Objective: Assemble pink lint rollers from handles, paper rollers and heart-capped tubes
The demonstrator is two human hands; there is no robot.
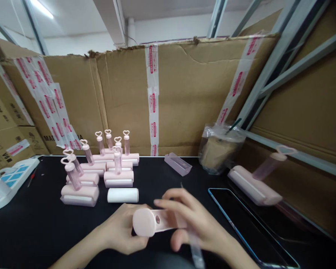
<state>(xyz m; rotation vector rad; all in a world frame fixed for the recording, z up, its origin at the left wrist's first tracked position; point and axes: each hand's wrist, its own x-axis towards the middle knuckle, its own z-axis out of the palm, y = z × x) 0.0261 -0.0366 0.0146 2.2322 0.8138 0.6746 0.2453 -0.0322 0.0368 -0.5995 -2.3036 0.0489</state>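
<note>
My left hand (126,228) is closed around a pale pink lint roller body (144,223), its rounded end facing me and a small hole showing in its side. My right hand (196,218) is just to the right, somewhat blurred, its fingers curved at the far end of the pink part. A clear plastic strip (196,249) hangs below the right palm and seems gripped in that hand; its exact shape is smeared. Beyond my left hand a white paper roll (123,195) lies on the black tabletop.
Several assembled pink lint rollers (119,178) with heart-topped handles stand at the left, another lint roller (256,185) at the right. A translucent pink cover (178,164), a bagged cup (220,149), a phone (249,224) and a power strip (14,179) lie around. Cardboard (123,101) walls the back.
</note>
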